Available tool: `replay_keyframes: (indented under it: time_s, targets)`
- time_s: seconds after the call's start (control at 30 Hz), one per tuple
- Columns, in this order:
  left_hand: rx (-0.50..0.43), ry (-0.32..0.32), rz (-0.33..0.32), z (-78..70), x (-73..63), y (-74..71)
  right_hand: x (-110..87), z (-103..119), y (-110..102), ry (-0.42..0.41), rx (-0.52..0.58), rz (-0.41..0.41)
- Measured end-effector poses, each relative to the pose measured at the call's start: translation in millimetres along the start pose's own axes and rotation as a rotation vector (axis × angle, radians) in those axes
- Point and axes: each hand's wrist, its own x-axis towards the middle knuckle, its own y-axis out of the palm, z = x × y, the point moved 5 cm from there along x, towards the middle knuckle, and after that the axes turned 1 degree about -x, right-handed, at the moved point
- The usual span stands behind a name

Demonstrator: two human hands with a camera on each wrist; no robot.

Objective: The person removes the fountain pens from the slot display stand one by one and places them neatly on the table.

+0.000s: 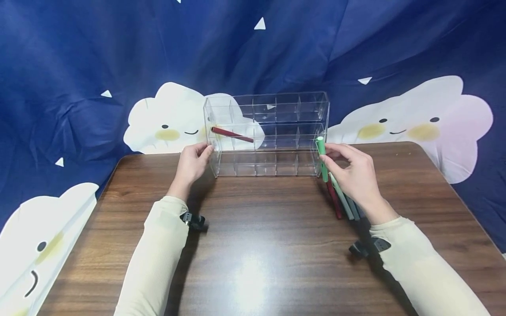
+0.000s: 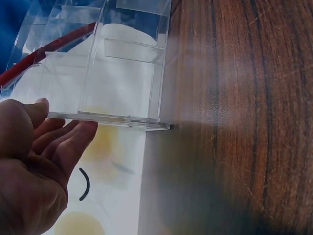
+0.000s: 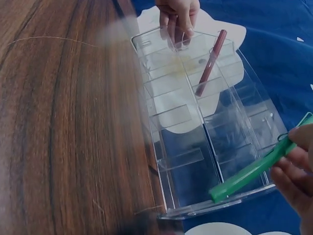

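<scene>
A clear plastic rack (image 1: 265,169) with three tiers of small compartments stands upright at the table's far edge. A dark red pen (image 1: 232,134) lies slanted across its middle tier, toward the left. My left hand (image 1: 193,163) holds the rack's left side wall, thumb on one face and fingers on the other, as the left wrist view shows. With thumb and fingers my right hand (image 1: 356,171) pinches a green pen (image 3: 249,172) near its clip end. That pen overlaps the rack's right side in the head view, its lower end pointing down.
Beside the rack's right end, partly under my right hand, lie several pens: a red pen (image 1: 335,201), a grey-green pen (image 1: 342,197) and darker grey ones. The wooden table (image 1: 253,237) ends at a blue curtain (image 1: 276,52) with cloud prints, close behind the rack.
</scene>
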Motion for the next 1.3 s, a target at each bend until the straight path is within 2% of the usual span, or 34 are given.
replay_keyframes:
  time_s: [0.27,0.77,1.17,1.3]
  targets:
    - [0.0,0.019,-0.008,1.7,1.0,-0.6,-7.6,-14,-10,0.062,-0.039,-0.003]
    - [-0.02,-0.009,-0.002,1.6,0.3,0.1,-21.6,-36,-37,0.167,-0.131,-0.008]
    - [-0.038,0.024,-0.013,0.2,1.4,0.2,-37.8,-62,-58,0.234,-0.202,-0.019]
    - [-0.029,0.021,-0.013,1.3,1.0,-0.5,-44.1,-70,-62,0.268,-0.215,0.002]
